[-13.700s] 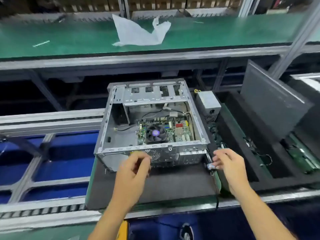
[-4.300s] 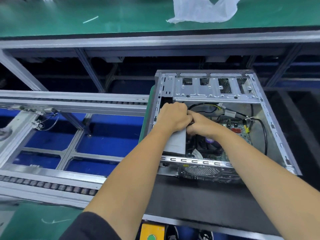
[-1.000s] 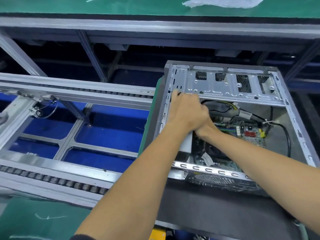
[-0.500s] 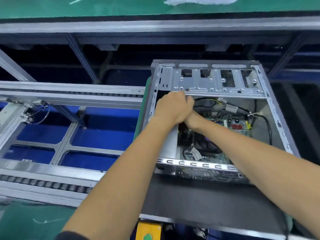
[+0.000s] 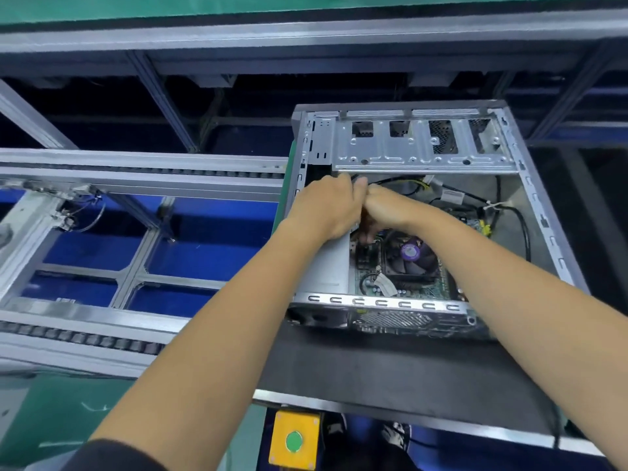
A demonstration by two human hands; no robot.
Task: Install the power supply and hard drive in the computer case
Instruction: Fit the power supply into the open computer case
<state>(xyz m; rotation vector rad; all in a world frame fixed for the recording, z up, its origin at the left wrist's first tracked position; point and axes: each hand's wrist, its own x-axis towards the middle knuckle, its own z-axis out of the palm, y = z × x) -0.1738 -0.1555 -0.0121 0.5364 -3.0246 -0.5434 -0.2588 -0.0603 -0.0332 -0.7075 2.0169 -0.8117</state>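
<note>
Our left hand [image 5: 328,212] curled over the far end of the power supply [image 5: 328,266]; our right hand [image 5: 384,209], fingers bent down out of sight beside it, apparently worked a cable — grasp uncertain. Versus half a second earlier, the right hand had drawn back from under the left. The unit sat at the left wall of the computer case [image 5: 530,185] — seated, we judged; hard drive not seen.

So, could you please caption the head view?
Both hands seat the grey metal power supply inside the open steel computer case.
</note>
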